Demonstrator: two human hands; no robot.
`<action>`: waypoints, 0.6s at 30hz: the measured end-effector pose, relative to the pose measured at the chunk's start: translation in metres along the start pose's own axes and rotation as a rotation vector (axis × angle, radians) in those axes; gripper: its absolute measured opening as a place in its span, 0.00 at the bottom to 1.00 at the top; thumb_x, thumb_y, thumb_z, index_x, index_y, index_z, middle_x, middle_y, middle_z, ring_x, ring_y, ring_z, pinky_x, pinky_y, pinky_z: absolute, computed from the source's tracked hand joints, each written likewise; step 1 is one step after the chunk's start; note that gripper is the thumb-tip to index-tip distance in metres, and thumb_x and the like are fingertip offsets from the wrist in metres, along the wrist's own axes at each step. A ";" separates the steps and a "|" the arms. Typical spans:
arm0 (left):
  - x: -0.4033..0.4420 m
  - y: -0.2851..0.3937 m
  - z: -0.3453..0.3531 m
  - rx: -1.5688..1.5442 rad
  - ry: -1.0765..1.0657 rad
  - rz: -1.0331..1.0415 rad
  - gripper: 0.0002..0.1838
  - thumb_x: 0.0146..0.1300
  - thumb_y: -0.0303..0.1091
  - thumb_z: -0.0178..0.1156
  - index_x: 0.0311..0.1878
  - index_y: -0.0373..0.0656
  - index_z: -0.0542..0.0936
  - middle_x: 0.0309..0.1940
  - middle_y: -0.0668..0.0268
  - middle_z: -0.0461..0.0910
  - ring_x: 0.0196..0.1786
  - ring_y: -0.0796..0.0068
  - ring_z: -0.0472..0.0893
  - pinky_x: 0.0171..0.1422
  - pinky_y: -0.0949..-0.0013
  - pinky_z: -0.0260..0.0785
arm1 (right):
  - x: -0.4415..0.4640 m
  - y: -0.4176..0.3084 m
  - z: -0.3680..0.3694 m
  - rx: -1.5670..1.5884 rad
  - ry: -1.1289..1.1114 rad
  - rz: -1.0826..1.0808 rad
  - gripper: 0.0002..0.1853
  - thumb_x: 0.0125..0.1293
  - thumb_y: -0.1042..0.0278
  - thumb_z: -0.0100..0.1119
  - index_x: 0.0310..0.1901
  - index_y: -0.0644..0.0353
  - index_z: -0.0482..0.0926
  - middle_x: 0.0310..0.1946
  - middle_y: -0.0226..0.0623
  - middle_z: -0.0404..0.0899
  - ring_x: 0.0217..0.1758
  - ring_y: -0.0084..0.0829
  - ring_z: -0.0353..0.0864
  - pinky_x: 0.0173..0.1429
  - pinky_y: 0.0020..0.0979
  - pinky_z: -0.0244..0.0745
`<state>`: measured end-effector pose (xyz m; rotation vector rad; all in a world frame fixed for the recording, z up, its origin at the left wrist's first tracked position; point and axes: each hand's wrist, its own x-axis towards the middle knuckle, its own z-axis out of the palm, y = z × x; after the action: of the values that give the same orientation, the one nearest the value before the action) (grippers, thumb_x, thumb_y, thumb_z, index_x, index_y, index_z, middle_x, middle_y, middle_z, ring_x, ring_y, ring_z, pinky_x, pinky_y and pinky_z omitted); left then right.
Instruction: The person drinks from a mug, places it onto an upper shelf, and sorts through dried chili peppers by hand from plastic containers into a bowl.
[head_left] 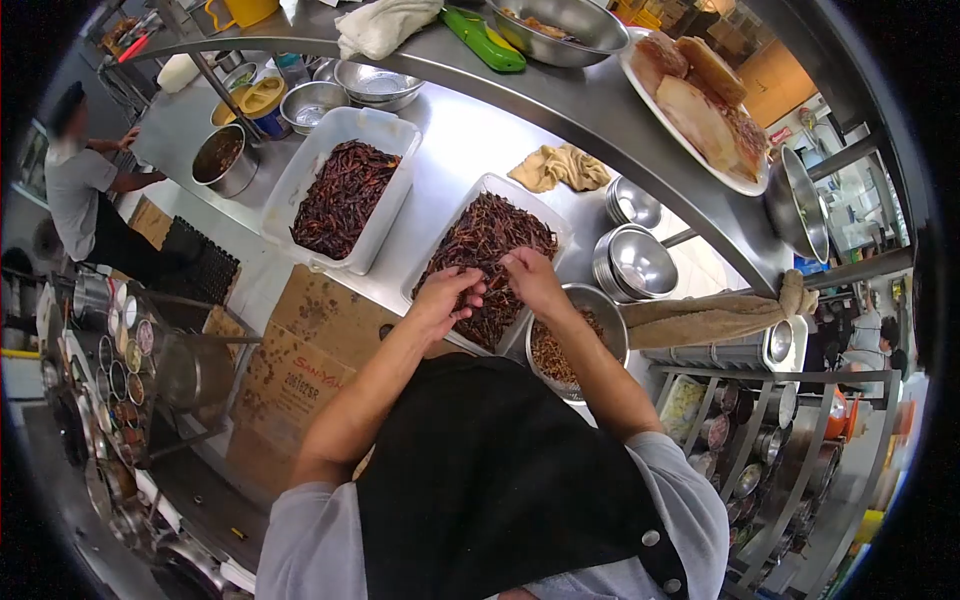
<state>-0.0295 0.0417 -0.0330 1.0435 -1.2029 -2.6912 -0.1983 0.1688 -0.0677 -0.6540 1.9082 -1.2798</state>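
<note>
Both of my hands are over a white plastic tub [568, 238] full of dark red dried chilies [497, 228]. My left hand [452, 298] is curled with its fingers closed on what looks like a dried chili, mostly hidden by the fingers. Close by on the right, my right hand [533, 278] pinches thumb and fingers together, also apparently on a dried chili. A steel bowl [622, 325] holding small brownish chili pieces [552, 355] stands under my right forearm, against the tub's right side. To the left is a second tub [275, 215] of whole dried chilies [345, 200].
Above the counter runs a steel shelf [600, 110] with a plate of meat [700, 100], a green peeler-like tool [485, 40] and a white cloth [385, 25]. Stacked steel bowls [640, 262] and a tan cloth [560, 168] lie behind the tub. A co-worker [85, 190] stands far left.
</note>
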 end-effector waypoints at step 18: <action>0.004 -0.015 0.027 0.119 0.167 0.260 0.07 0.71 0.36 0.65 0.41 0.44 0.82 0.27 0.74 0.76 0.25 0.84 0.70 0.25 0.78 0.57 | -0.040 -0.018 0.003 -0.202 -0.059 -0.301 0.08 0.74 0.68 0.61 0.40 0.65 0.82 0.27 0.24 0.77 0.30 0.18 0.70 0.34 0.26 0.67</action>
<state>-0.0448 0.0687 -0.0327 1.0202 -1.3734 -2.3165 -0.1719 0.1901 -0.0402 -1.1066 1.9586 -1.2387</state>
